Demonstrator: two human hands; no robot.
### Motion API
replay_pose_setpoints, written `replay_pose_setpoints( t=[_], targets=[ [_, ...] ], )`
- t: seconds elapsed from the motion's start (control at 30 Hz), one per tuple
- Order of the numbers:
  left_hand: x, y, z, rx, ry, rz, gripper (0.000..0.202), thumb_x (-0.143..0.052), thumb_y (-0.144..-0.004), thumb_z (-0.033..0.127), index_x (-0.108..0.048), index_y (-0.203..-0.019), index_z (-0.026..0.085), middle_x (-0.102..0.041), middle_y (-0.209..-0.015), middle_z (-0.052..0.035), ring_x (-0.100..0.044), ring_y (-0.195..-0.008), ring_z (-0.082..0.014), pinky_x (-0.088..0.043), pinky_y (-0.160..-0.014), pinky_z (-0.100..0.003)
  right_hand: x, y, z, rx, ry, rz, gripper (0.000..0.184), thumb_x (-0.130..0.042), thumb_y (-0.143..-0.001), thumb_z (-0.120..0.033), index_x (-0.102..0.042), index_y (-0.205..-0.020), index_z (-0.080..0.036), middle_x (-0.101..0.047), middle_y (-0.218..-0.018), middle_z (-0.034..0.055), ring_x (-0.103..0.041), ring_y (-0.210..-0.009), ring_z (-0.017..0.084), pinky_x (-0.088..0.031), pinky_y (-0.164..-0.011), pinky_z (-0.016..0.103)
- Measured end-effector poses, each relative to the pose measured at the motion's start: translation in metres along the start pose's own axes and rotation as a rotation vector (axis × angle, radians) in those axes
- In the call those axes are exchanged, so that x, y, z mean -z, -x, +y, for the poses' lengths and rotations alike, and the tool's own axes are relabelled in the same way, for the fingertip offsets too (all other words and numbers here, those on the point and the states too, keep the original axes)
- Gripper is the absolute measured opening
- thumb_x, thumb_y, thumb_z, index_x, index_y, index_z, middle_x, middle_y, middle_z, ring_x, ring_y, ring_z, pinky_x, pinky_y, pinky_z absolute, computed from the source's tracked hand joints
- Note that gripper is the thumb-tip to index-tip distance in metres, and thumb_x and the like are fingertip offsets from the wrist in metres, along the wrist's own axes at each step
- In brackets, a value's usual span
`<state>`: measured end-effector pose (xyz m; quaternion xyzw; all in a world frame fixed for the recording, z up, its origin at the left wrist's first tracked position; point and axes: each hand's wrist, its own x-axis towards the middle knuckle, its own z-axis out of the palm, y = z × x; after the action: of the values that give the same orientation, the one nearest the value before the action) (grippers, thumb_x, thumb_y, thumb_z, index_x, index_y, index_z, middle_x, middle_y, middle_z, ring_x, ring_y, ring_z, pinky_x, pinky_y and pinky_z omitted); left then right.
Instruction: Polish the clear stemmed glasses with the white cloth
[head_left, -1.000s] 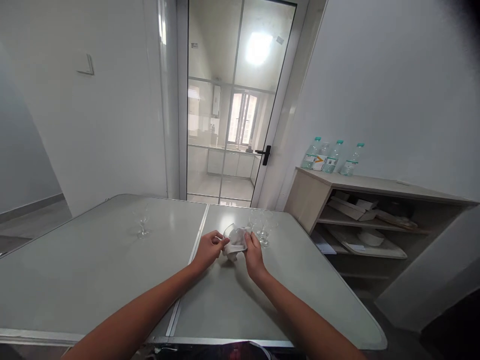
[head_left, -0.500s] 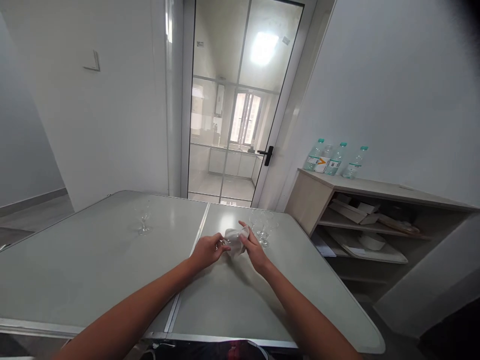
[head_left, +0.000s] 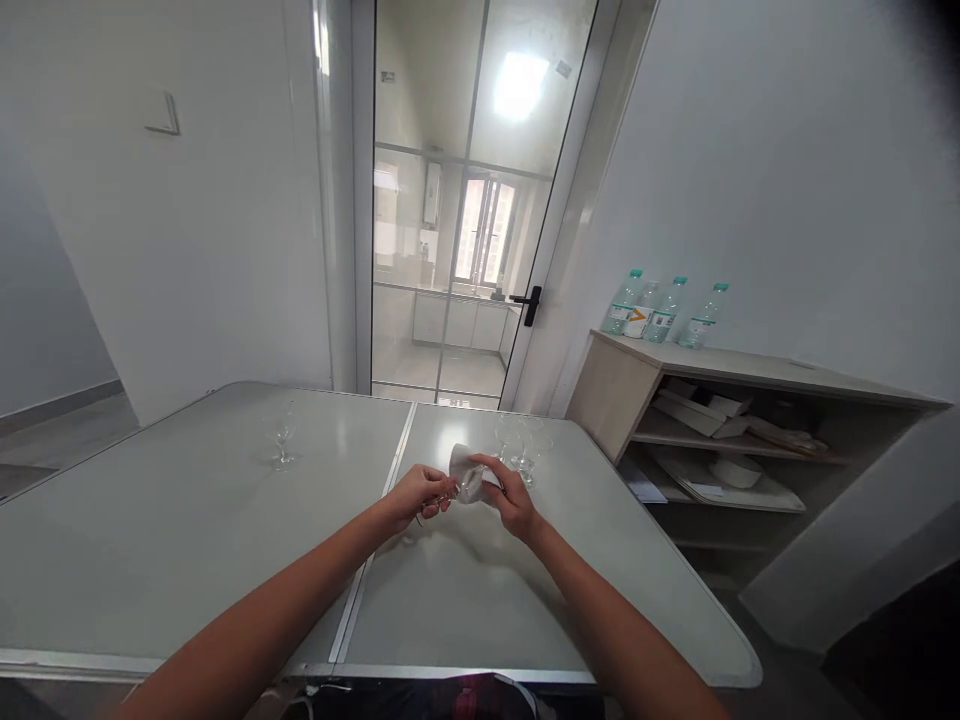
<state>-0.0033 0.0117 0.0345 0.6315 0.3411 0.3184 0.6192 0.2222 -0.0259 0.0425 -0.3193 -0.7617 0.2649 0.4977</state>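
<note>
Over the table's middle, my left hand is closed with its fingers pinched on the stem end of a stemmed glass. The glass's clear bowl lies tilted sideways, pointing to the right. My right hand curls around the bowl from the right with a thin white cloth pressed against it. Part of the cloth sticks up above the bowl; whether it is fabric or paper I cannot tell. Just beyond my right hand stand a few clear stemmed glasses. Another stemmed glass stands upright on the left.
The grey-green table has a metal seam running across it. To the right is a wooden shelf unit with several plastic bottles on top. A glazed door with a black handle stands behind the table.
The cloth has shifted and now stands up higher at the left of the bowl. My right hand has turned around the glass, its fingers now reaching over the top. The view has shifted slightly.
</note>
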Motion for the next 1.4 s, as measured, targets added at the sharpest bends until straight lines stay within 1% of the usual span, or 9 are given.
replay_pose_setpoints(
  t=[0.27,0.4,0.6,0.7,0.9,1.03,1.13,1.23,1.4],
  targets=[
    [0.0,0.004,-0.016,-0.388,-0.89,0.363,0.027,-0.076,-0.079,0.046,-0.071,-0.087,0.021,-0.073,-0.071,-0.0039,-0.066,-0.065,-0.0202,-0.039,-0.063,-0.027,-0.018,-0.009,0.016,-0.546,-0.516,0.158,0.047,-0.068,-0.083,-0.051,-0.066,-0.121,-0.022,-0.067,-0.087,0.002,-0.056,-0.072,0.018,-0.041,-0.064,0.027],
    [-0.005,0.002,-0.022,-0.382,-0.877,0.341,0.025,-0.075,-0.08,0.045,-0.07,-0.081,0.02,-0.073,-0.07,-0.0045,-0.066,-0.064,-0.0206,-0.04,-0.063,-0.028,-0.022,-0.007,0.015,-0.606,-0.53,0.213,0.054,-0.07,-0.081,-0.057,-0.063,-0.121,-0.022,-0.064,-0.084,0.0008,-0.053,-0.068,0.016,-0.038,-0.059,0.025],
    [-0.01,-0.007,-0.017,-0.069,-0.162,0.185,0.051,-0.072,-0.075,0.066,-0.065,-0.07,0.016,-0.064,-0.056,-0.0021,-0.044,-0.038,-0.0098,-0.03,-0.044,-0.025,-0.02,-0.007,0.006,-0.346,-0.209,0.245,0.039,-0.063,-0.091,-0.048,-0.059,-0.121,-0.024,-0.056,-0.076,-0.0036,-0.049,-0.067,0.015,-0.039,-0.063,0.025],
    [-0.013,-0.006,-0.012,-0.042,0.01,0.124,0.056,-0.073,-0.072,0.069,-0.063,-0.066,0.014,-0.065,-0.059,-0.003,-0.042,-0.039,-0.0073,-0.028,-0.043,-0.024,-0.023,-0.002,0.006,-0.231,-0.016,0.312,0.031,-0.056,-0.096,-0.041,-0.057,-0.122,-0.024,-0.057,-0.077,-0.0028,-0.051,-0.065,0.016,-0.041,-0.063,0.027],
    [-0.008,-0.004,-0.006,-0.07,0.0,0.2,0.054,-0.071,-0.077,0.066,-0.065,-0.072,0.013,-0.066,-0.061,-0.0032,-0.044,-0.04,-0.0075,-0.031,-0.044,-0.024,-0.023,0.008,0.011,0.186,0.455,0.453,0.044,-0.043,-0.092,-0.013,-0.053,-0.133,-0.024,-0.063,-0.127,0.0116,-0.057,-0.122,0.029,-0.043,-0.101,0.047],
    [-0.006,-0.001,-0.012,-0.261,-0.409,0.273,0.034,-0.07,-0.083,0.048,-0.067,-0.071,0.016,-0.065,-0.059,-0.0016,-0.05,-0.045,-0.0108,-0.035,-0.05,-0.025,-0.023,0.003,0.0,0.272,0.581,0.028,0.054,-0.051,-0.085,-0.012,-0.052,-0.138,-0.022,-0.064,-0.131,0.0129,-0.053,-0.129,0.031,-0.035,-0.109,0.051],
    [-0.01,0.003,-0.018,-0.42,-0.649,0.282,0.017,-0.075,-0.075,0.03,-0.068,-0.065,0.018,-0.065,-0.059,-0.0002,-0.055,-0.054,-0.0129,-0.036,-0.059,-0.025,-0.029,-0.002,-0.005,0.074,0.515,-0.131,0.04,-0.058,-0.083,-0.018,-0.064,-0.123,-0.022,-0.072,-0.11,0.0094,-0.063,-0.104,0.028,-0.045,-0.094,0.042],
    [-0.016,0.006,-0.022,-0.441,-0.688,0.25,0.013,-0.079,-0.073,0.029,-0.071,-0.068,0.02,-0.066,-0.059,0.001,-0.055,-0.054,-0.0125,-0.036,-0.06,-0.025,-0.031,-0.006,-0.002,-0.213,0.279,0.067,0.018,-0.057,-0.088,-0.028,-0.071,-0.096,-0.022,-0.072,-0.088,0.0038,-0.063,-0.082,0.022,-0.046,-0.08,0.033],
    [-0.019,0.001,-0.02,-0.383,-0.407,0.282,0.03,-0.079,-0.076,0.046,-0.071,-0.082,0.017,-0.065,-0.059,0.0014,-0.055,-0.053,-0.0129,-0.04,-0.057,-0.025,-0.032,-0.012,0.01,-0.494,-0.502,0.457,0.025,-0.065,-0.082,-0.045,-0.07,-0.08,-0.021,-0.068,-0.08,0.001,-0.061,-0.075,0.019,-0.046,-0.07,0.029]
  ],
)
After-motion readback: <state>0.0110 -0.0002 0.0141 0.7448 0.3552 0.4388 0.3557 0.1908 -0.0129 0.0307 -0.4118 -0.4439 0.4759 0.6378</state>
